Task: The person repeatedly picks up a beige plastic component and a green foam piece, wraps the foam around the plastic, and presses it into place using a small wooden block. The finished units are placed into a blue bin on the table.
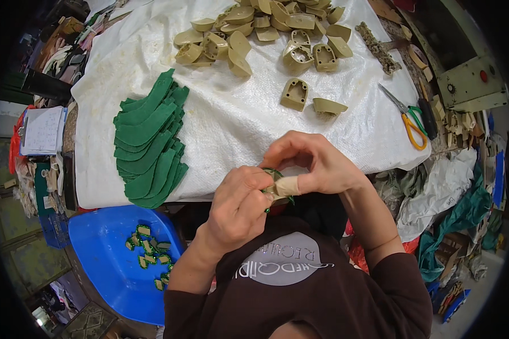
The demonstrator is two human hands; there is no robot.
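Close to my body, at the front edge of the table, my left hand (pixel 236 204) has its fingers closed on a small shoe heel (pixel 276 179) with green material round its rim. My right hand (pixel 329 169) grips the same heel from the other side, its thumb wrapped in beige tape. My fingers hide much of the heel. Just beyond the hands lie two bare tan heels, one standing with its holed face showing (pixel 294 94) and one on its side (pixel 329 106). A fanned stack of curved green fabric pieces (pixel 151 141) lies to the left.
A heap of tan heels (pixel 266 22) covers the far part of the white sheet (pixel 220 121). Orange-handled scissors (pixel 408 121) lie at the right edge. Below left, a blue basin (pixel 99 271) holds several green-edged heels (pixel 149 248). A clipboard (pixel 42 130) sits at far left.
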